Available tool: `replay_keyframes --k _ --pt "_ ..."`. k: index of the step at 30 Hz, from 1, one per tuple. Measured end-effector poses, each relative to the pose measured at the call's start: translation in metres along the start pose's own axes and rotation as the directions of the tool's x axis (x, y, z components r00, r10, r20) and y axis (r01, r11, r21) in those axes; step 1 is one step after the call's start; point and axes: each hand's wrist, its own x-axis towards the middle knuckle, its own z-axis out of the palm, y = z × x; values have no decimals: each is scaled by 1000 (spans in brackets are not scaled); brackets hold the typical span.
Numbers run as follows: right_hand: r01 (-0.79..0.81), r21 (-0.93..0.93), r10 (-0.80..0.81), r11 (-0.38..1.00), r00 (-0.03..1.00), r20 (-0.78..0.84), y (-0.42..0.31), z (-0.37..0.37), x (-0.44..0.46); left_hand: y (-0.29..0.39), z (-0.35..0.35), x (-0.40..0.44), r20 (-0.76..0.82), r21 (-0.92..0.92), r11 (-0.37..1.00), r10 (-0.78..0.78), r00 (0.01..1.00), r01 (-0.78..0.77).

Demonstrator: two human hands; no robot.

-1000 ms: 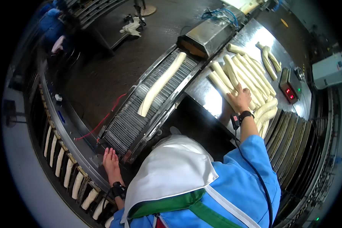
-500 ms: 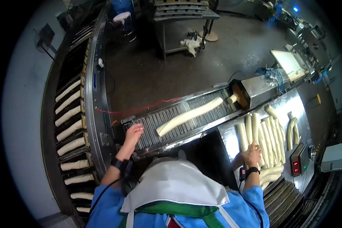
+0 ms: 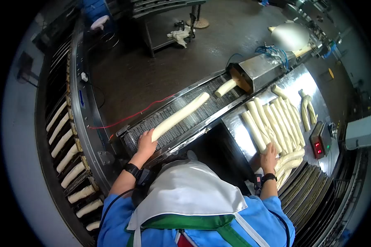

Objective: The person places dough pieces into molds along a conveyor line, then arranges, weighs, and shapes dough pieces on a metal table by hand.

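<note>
A long pale dough roll (image 3: 180, 116) lies slantwise on the mesh conveyor belt (image 3: 152, 120). My left hand (image 3: 146, 143) is closed around its near end. On the metal table (image 3: 240, 132) at the right, several dough rolls (image 3: 278, 126) lie side by side in a row. My right hand (image 3: 269, 155) is at the near end of the leftmost rolls, its fingers curled onto the dough and partly hiding it. Another dough roll (image 3: 226, 88) sticks out of the metal housing (image 3: 257, 70) at the belt's far end.
Along the left runs a line of dark trays with dough pieces (image 3: 72, 158) in them. A scale (image 3: 318, 142) with red digits stands on the table's right side, near bent dough strips (image 3: 306, 109). Dark slatted trays (image 3: 303, 193) lie at the lower right. A red cord (image 3: 142, 112) runs beside the conveyor.
My left hand has gone from open above the belt to holding the dough roll's near end. My right hand has moved toward the rolls' near ends. More dough has come out of the housing.
</note>
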Motion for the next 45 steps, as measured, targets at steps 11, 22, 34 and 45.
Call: replay_keyframes --k 11,22,34,45 --pt "723 497 -732 480 643 -227 -159 -15 -12 0 -23 -3 207 -375 888 -200 958 267" --pt "678 735 -906 -33 290 -308 -279 -46 -4 133 -96 -11 510 -808 478 274 816 345" --pt "54 998 -708 43 706 -8 -129 -171 6 176 -79 42 385 -914 38 393 835 404" --pt "46 984 181 172 980 -78 176 -249 128 148 57 148 132 -143 958 267 955 -248"
